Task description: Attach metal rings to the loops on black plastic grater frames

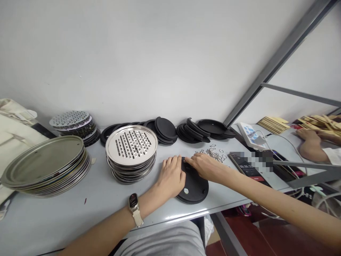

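A black round disc (195,190) with a small light sticker lies on the table in front of me. My left hand (172,175) grips its left side, thumb on the face and fingers along the upper left edge. At the disc's top edge, the fingers of my right hand (204,164) are closed together; a tiny shiny bit shows near the fingertips, too small to make out. Just behind my right hand is a pile of small metal rings (213,154). Left of my hands stands a stack of round metal grater plates (131,145).
Stacks of black discs (165,129) and black rims (211,127) line the wall. Far left are large oval metal trays (45,161) and more grater plates (70,119). To the right lie a phone (246,169), a power strip (252,137) and a metal frame (255,92); beyond it, another person's arm (311,145).
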Motion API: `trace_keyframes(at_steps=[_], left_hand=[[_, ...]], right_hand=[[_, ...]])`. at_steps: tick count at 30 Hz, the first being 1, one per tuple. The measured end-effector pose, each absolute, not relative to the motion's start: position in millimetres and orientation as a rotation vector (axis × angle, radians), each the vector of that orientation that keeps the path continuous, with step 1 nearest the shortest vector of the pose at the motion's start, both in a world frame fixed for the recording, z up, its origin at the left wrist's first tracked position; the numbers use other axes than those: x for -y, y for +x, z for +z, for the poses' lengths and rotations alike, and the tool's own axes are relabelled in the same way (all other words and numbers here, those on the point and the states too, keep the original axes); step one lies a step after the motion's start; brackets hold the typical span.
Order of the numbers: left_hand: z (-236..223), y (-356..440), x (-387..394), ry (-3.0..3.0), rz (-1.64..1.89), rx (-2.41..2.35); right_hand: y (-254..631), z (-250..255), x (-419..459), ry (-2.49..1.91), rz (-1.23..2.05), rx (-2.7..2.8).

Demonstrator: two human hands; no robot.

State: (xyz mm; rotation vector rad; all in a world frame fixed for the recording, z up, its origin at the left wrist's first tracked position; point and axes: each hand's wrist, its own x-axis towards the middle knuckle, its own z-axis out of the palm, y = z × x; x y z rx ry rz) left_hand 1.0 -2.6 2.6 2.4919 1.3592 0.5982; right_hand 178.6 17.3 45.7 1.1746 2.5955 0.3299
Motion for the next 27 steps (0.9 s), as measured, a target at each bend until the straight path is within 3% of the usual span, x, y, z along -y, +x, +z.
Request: trace_keyframes(at_steps=[27], left_hand=[[-2,0,2,2.505,0.664,-1.324]], right_hand=[[193,42,-21,1.131,0.331,-2.605]])
